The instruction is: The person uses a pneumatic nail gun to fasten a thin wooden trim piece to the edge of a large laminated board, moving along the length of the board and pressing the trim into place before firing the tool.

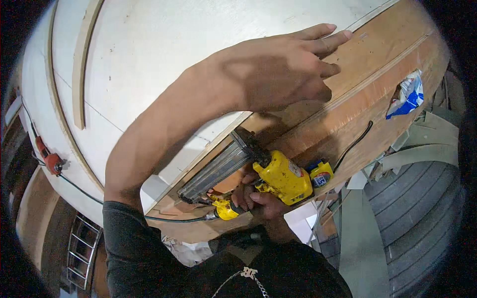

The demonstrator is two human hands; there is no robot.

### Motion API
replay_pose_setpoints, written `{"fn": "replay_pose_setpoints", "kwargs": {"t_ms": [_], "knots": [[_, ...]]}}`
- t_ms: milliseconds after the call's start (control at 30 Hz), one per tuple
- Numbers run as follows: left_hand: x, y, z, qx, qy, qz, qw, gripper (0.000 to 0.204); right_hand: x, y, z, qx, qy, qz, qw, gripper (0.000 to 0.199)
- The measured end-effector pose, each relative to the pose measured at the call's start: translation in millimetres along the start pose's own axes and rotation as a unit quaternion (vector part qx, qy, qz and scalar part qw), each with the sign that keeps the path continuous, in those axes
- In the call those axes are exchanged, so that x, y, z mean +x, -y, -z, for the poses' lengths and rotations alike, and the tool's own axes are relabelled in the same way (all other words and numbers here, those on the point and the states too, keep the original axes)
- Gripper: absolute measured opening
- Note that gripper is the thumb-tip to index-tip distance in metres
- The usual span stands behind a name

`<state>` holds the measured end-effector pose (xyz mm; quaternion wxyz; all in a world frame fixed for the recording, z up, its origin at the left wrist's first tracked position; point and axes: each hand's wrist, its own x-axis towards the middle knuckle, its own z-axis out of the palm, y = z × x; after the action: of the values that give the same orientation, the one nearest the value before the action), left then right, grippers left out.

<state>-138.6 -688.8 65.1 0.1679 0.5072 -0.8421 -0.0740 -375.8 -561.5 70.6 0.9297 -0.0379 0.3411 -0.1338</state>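
My left hand [293,72] reaches across the white board [164,44], over the joint with a brown wooden strip [377,44]. Its fingers are apart and it holds nothing; the thumb is hidden. Below it, my right hand [261,202] is wrapped round the handle of a yellow and black nail gun [285,179]. The gun's long grey magazine [213,171] slants along the board's edge, and its nose sits near the wood under my left wrist. An air hose [179,220] runs left from the gun's handle end.
A small yellow tape measure [321,175] and a thin black rod or cable [355,144] lie right of the gun. Farther right is a crumpled blue-and-white packet [410,97]. Wooden strips [82,74] and a red power tool [49,158] are at left; a metal ladder [82,251] stands below.
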Motion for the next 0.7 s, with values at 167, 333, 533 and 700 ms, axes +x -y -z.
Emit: {"fn": "replay_pose_setpoints", "kwargs": {"t_ms": [167, 333, 533, 700], "knots": [[-1, -1, -1, -0.026, 0.005, 0.019, 0.999, 0.021, 1, -1, -1, 0.005, -0.006, -0.010, 1.000, 0.036], [-4, -2, 2, -0.022, -0.007, 0.012, 1.000, 0.027, -2, -4, 1, -0.020, -0.025, -0.006, 0.999, 0.033], [7, 8, 8, -0.122, -0.022, -0.024, 0.992, 0.042, -7, -8, 9, 0.017, -0.010, -0.029, 0.999, 0.039], [3, 11, 12, -0.178, -0.050, 0.078, 0.980, 0.063, 2, 2, 5, 0.105, 0.029, -0.033, 0.994, 0.023]]}}
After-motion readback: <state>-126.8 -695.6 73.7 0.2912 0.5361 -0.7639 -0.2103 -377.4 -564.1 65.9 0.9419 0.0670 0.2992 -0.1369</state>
